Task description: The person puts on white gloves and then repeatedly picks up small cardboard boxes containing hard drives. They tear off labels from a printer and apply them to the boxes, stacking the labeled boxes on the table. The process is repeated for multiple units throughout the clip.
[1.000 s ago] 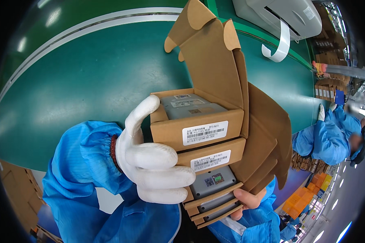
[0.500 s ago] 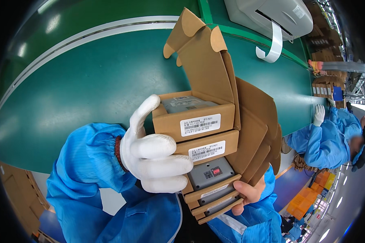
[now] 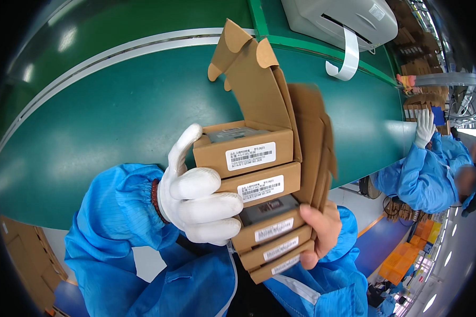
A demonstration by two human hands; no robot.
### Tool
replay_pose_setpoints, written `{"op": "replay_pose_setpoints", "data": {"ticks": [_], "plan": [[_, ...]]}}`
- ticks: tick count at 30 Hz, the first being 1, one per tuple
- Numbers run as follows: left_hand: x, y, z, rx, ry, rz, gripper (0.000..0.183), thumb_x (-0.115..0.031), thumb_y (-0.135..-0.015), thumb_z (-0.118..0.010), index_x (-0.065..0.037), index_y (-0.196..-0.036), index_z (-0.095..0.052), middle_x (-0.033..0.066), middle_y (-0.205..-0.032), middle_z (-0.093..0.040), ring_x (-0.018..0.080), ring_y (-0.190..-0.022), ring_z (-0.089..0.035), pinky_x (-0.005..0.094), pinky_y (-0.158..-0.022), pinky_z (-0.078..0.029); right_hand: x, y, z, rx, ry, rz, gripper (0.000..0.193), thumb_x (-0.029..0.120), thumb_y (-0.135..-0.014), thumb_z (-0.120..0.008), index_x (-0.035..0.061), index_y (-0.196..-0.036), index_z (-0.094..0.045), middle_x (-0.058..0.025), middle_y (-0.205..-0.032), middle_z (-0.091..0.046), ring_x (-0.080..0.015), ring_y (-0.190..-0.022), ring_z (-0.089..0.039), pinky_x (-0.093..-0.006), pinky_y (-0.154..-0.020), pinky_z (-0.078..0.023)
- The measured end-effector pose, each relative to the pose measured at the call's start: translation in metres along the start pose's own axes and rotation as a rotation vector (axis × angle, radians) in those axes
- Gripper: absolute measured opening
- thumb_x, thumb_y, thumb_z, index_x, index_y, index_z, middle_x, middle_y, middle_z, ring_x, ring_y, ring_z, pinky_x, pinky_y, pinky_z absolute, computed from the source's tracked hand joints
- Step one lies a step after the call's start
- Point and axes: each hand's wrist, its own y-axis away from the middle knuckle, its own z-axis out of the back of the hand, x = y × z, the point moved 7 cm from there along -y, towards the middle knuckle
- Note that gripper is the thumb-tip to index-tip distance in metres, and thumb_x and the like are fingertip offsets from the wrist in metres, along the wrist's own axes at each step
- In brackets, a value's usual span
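In front of me is a stack of several open brown cardboard boxes (image 3: 209,161) with white barcode labels on their fronts. A flat grey device (image 3: 238,133) lies in the top box, and a darker grey device (image 3: 267,207) partly shows in a box lower down. My left hand (image 3: 198,198), in a white glove, curls its fingers round the left side of the stack, thumb raised beside the top box. My bare right hand (image 3: 327,228) grips the lower boxes from the right, its thumb on a front edge. The raised lids (image 3: 256,87) fan out at the back and right, some blurred.
A green work table (image 3: 116,111) spreads beyond the boxes. At its back stands a light grey printer (image 3: 349,18) with a white paper strip (image 3: 349,55) hanging out. To the right sits a co-worker in blue (image 3: 423,182), one gloved hand raised. Orange crates (image 3: 396,263) stand farther off.
My right hand has moved up, bringing the lower boxes closer together, so their devices are more covered. The lids on the right have bunched up. The co-worker's gloved hand is higher.
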Motion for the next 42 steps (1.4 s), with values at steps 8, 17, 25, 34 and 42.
{"op": "replay_pose_setpoints", "data": {"ticks": [8, 17, 25, 34, 42], "plan": [[-0.008, 0.013, 0.006, 0.054, 0.042, -0.003, 0.046, -0.046, -0.082, -0.049, -0.038, -0.125, -0.035, 0.0025, -0.136, -0.03, 0.0336, -0.132, -0.016, 0.0763, -0.094, -0.009, -0.004, -0.018, -0.02, 0.07, 0.053, -0.013, 0.057, 0.034, -0.084, -0.04, -0.0152, -0.113, -0.048, -0.0099, -0.058, -0.056, -0.0188, -0.041, -0.053, -0.0281, -0.04, -0.041], [-0.014, 0.029, 0.002, 0.05, -0.034, -0.077, 0.053, -0.031, -0.084, -0.05, -0.036, -0.132, -0.028, 0.0054, -0.14, -0.025, 0.0426, -0.132, -0.012, 0.0776, -0.093, -0.007, -0.014, -0.017, -0.017, 0.162, -0.085, -0.193, 0.07, 0.038, -0.076, -0.057, -0.0085, -0.124, -0.039, -0.0137, -0.073, -0.058, -0.0212, -0.057, -0.057, -0.0275, -0.052, -0.046], [-0.016, 0.05, 0.0, 0.23, -0.212, -0.122, 0.051, -0.038, -0.082, -0.051, -0.031, -0.128, -0.032, 0.012, -0.137, -0.025, 0.0461, -0.132, -0.008, 0.0776, -0.092, -0.006, -0.05, -0.092, -0.018, 0.496, -0.249, -0.732, 0.069, 0.03, -0.084, -0.06, -0.0001, -0.134, -0.023, -0.0208, -0.109, -0.047, -0.026, -0.086, -0.058, -0.0318, -0.067, -0.052], [-0.012, 0.017, 0.013, 0.092, -0.253, -0.036, 0.041, -0.043, -0.075, -0.054, -0.032, -0.112, -0.04, 0.0105, -0.121, -0.035, 0.044, -0.122, -0.024, 0.0798, -0.089, -0.007, -0.062, -0.173, -0.086, 0.766, 0.208, -0.574, 0.04, 0.001, -0.074, -0.045, -0.0003, -0.114, -0.046, -0.0227, -0.098, -0.059, -0.0349, -0.096, -0.056, -0.0364, -0.082, -0.045], [0.11, -0.041, 0.098, -0.004, -0.863, -0.004, 0.032, -0.017, -0.058, -0.062, -0.015, -0.089, -0.056, 0.0134, -0.101, -0.047, 0.0326, -0.095, -0.049, 0.0606, -0.096, -0.02, -0.136, -0.32, -0.086, 0.227, 0.079, -0.324, 0.047, -0.003, -0.073, -0.058, 0.0025, -0.118, -0.044, -0.0115, -0.105, -0.059, -0.0204, -0.095, -0.058, -0.0313, -0.08, -0.048]]}}
